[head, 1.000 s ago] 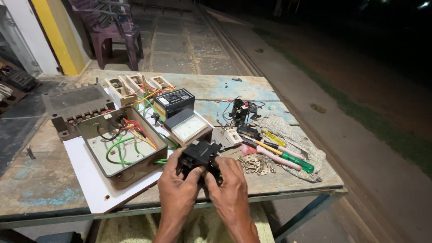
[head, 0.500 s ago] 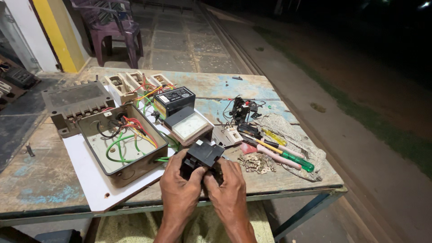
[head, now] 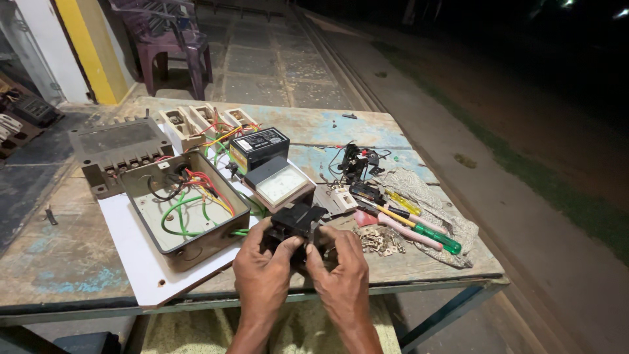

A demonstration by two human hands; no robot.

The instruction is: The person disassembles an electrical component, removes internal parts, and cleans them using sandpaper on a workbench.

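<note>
tilted a little further toward the open metal box (head: 187, 213) than before, black switch block (head: 296, 226) clasped by left hand (head: 263, 275) and right hand (head: 341, 275) above worn table (head: 59, 275) edge, beside screwdrivers (head: 419, 229).

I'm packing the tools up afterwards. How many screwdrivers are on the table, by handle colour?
Yellow screwdriver: 1
Green screwdriver: 1
Pink screwdriver: 1
Total: 3, all lying right of the hands that hold a black part.
</note>
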